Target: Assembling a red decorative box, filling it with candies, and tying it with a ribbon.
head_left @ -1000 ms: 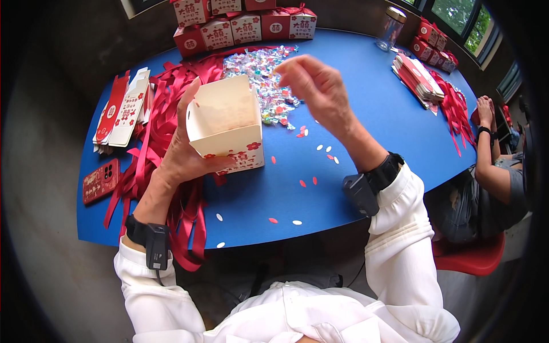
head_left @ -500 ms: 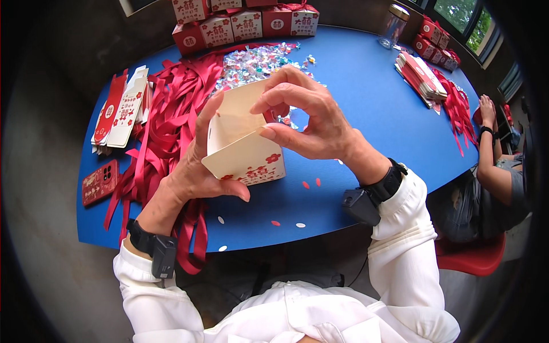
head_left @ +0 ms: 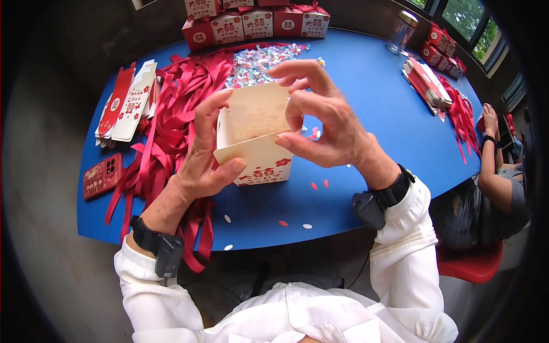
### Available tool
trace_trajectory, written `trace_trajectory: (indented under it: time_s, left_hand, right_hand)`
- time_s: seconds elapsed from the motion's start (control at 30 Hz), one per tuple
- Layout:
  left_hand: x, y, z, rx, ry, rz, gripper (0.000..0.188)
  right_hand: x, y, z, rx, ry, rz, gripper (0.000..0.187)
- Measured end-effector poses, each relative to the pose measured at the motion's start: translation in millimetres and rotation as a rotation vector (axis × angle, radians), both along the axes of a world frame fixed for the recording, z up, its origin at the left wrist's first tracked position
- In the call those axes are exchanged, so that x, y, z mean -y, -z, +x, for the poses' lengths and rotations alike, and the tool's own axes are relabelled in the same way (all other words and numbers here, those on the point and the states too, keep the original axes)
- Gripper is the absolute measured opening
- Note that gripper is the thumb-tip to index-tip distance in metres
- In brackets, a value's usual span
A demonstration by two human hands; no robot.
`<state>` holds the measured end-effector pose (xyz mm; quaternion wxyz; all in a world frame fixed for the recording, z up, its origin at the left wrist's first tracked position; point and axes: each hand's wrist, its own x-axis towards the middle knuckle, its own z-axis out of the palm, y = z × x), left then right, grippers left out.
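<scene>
**Flaps half-folded, box held above the table**

While I grip this small paper gift box (head_left: 255, 137) clear of the blue table (head_left: 366, 86), my left hand (head_left: 203, 163) wraps its near side, thumb pressed under the front flap and fingers curled behind the wall. My right hand (head_left: 323, 117) is half closed around the far side, thumb on the front flap's edge and the index fingertip bent over the upright back flap. Both hands have hold of the box and nothing else.

I judge the weak point to be the thin card: if my right thumb pushes too hard, the flap may crease off its fold line or tear at the corner. The box is tilted toward me, so whatever sits inside, which I cannot see, could slide out. Should my left hand loosen, the box would drop among the loose red ribbons (head_left: 171, 108) or scatter the pile of wrapped sweets (head_left: 260, 60) just behind. Confetti bits (head_left: 284, 223) on the table could also stick under it.
</scene>
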<state>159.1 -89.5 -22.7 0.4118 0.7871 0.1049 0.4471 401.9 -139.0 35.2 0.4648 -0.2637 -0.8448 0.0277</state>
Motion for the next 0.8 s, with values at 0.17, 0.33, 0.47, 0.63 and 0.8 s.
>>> trace_trajectory:
  time_s: [0.17, 0.33, 0.47, 0.63, 0.8]
  left_hand:
    - [11.2, -16.3, 3.1, 0.063, -0.049, -0.102, 0.101]
    - [4.0, -18.5, -3.4, -0.056, -0.12, 0.073, 0.081]
    - [0.7, -16.2, -3.4, -0.052, -0.199, 0.21, 0.058]
    - [0.9, -17.1, -3.5, -0.037, -0.179, 0.263, 0.042]
    - [9.3, -21.8, -0.9, -0.01, -0.199, 0.416, 0.041]
  right_hand:
    - [5.2, 6.4, -10.2, 0.021, 0.107, -0.013, 0.026]
    - [5.5, 13.8, -17.6, -0.077, -0.02, -0.081, 0.026]
    - [9.9, 9.7, -20.6, -0.049, -0.13, -0.092, 0.022]
    - [10.6, 12.1, -20.2, -0.053, -0.17, -0.113, 0.026]
    - [13.4, 9.1, -21.1, -0.002, -0.232, -0.05, 0.021]
